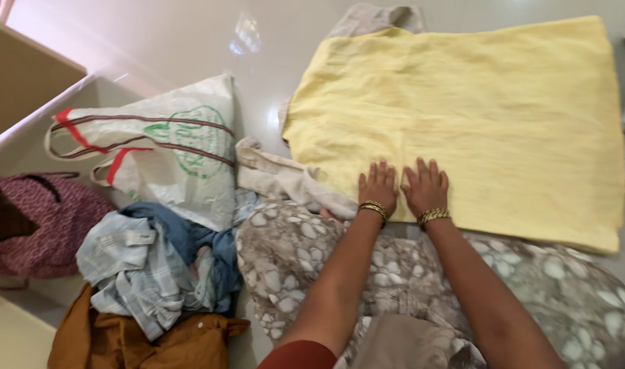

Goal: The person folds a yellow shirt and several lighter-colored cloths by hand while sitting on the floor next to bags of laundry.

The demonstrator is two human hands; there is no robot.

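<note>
Pale glossy floor point(189, 41) bears everything. Yellow cloth point(476, 116) lies flat, long axis nine to three, spreading toward twelve and two o'clock from the hands. Left hand point(379, 186) and right hand point(425, 186) rest open, palms down, side by side on its near edge, equally close. Clothing heap point(155, 266) and white bag point(183, 147) sit at nine o'clock.

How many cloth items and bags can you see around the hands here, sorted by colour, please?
Yellow cloth under left hand and right hand: 1
Blue-grey garments: 1 pile
Brown garment: 1
Beige cloth: 1
White woven bag: 1
Maroon bag: 1
Total: 6
</note>
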